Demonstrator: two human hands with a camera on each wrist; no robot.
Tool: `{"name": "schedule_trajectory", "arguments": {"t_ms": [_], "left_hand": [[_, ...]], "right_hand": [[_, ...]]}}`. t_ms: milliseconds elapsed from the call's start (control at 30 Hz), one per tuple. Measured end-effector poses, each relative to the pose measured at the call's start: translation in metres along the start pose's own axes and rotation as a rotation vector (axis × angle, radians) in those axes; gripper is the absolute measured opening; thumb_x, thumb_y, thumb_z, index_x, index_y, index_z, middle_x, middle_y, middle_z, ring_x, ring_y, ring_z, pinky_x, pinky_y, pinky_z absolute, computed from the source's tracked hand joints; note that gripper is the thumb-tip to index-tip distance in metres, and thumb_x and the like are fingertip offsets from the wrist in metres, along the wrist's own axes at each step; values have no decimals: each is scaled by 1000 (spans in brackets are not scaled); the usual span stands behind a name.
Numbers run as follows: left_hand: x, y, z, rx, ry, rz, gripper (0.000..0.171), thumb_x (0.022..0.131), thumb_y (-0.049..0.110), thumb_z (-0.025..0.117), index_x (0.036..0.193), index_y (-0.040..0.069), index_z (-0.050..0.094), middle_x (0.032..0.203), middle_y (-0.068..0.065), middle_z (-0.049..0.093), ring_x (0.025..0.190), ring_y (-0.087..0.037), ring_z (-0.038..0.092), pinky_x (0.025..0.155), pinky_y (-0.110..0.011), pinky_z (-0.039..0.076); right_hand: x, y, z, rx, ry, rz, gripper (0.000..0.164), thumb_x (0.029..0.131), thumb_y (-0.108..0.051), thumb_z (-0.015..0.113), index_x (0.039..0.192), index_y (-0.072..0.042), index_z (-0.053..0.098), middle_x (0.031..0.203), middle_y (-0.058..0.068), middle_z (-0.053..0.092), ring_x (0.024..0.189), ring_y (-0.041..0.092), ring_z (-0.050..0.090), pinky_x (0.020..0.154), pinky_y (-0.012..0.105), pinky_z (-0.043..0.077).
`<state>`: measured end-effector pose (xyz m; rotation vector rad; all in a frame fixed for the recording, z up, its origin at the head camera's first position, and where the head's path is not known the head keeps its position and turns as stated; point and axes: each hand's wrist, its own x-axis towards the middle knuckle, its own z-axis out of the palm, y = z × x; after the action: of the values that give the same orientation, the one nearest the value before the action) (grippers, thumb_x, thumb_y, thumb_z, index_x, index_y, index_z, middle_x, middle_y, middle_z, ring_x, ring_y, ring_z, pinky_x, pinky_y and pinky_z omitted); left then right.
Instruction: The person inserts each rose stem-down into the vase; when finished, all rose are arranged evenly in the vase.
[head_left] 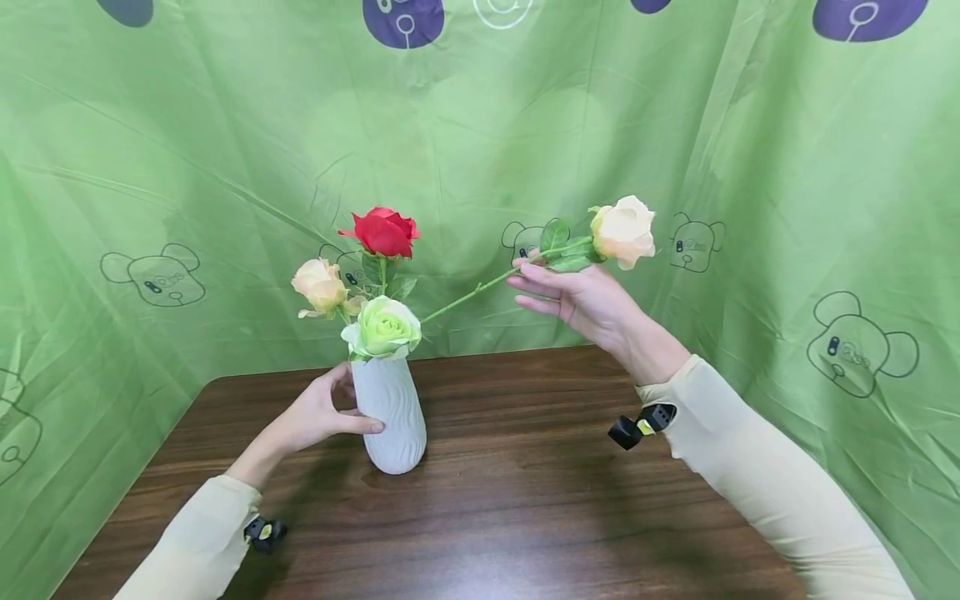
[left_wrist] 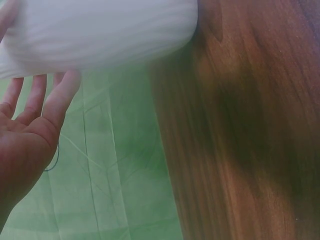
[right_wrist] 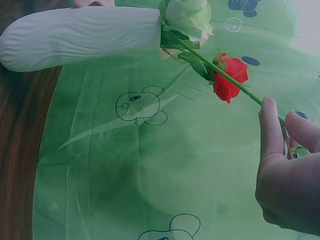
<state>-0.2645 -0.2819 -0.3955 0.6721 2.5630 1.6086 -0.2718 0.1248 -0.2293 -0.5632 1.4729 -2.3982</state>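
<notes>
A white vase [head_left: 392,417] with wavy ridges stands upright on the wooden table, and my left hand [head_left: 322,412] grips its left side, thumb across the front. In the vase are a red rose [head_left: 384,232], a peach rose [head_left: 320,286] and a pale green rose [head_left: 384,327]. My right hand [head_left: 581,300] pinches the green stem [head_left: 480,289] of a cream rose [head_left: 626,232] just below its leaves. That stem slants down left to the vase's mouth, where the green bloom hides its end. In the right wrist view, the stem [right_wrist: 230,79] passes in front of the red rose [right_wrist: 229,80].
The brown wooden table [head_left: 510,500] extends in front of and to the right of the vase. Green curtains [head_left: 480,125] printed with bear faces hang behind and at both sides. Small black devices [head_left: 643,425] are strapped at both wrists.
</notes>
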Motion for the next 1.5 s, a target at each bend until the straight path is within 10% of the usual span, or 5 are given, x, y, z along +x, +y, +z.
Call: {"name": "schedule_trajectory", "arguments": {"t_ms": [1500], "left_hand": [[0,1,0,-33,-14,1,76,70,14,95,132,9,52,114,-15,61,105,-35,62,89,-37,61]], "right_hand": [[26,10,35,-134,-60,12,18,99,6,60,116,1,59,120,19,63,113,31,67,97,47,56]]}}
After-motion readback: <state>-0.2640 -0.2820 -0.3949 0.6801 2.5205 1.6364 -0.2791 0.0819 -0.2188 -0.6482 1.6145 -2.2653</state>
